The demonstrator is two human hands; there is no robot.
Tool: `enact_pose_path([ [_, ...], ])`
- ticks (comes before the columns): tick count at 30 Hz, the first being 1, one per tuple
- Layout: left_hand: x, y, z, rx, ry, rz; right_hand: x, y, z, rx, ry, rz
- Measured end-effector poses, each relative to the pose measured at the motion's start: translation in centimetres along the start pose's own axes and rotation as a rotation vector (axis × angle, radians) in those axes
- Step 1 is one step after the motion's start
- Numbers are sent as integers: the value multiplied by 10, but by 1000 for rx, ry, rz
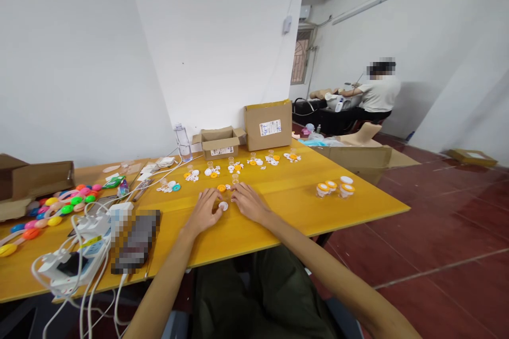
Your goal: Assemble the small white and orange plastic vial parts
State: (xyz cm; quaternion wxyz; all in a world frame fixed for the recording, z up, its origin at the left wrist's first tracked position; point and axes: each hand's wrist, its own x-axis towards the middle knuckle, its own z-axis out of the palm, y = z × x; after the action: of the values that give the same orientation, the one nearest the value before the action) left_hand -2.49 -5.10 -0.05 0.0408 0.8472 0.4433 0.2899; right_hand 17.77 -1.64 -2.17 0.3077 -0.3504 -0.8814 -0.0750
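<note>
My left hand [205, 211] rests low over the table with its fingers spread, the thumb beside a small white disc [223, 206]. Across from it, my right hand [251, 203] has its fingers stretched toward the same spot, and I see nothing gripped in them. Just beyond the fingertips lie an orange ring-shaped lid [221, 188] and a small white dotted piece [228, 187]. A clear little cup [235, 178] stands behind these. Whether either hand touches the disc is hard to make out.
Piles of white and orange pieces [213, 172] with clear cups form a row behind. Several lidded containers [326, 187] stand right. Cardboard boxes [268, 127], a bottle [182, 143], power strips [85, 259], a phone [137, 241] and colourful plastic pieces [63, 209] surround. Another person [379, 92] sits far right.
</note>
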Motion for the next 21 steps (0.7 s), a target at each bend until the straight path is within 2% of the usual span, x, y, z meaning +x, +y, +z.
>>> enact_pose_path([
  [6,-1,1,1,9,-62,5,-1,0,1,22,6,10],
  [21,0,-4,5,-168,-77,-12,0,-5,-6,210,1,-30],
])
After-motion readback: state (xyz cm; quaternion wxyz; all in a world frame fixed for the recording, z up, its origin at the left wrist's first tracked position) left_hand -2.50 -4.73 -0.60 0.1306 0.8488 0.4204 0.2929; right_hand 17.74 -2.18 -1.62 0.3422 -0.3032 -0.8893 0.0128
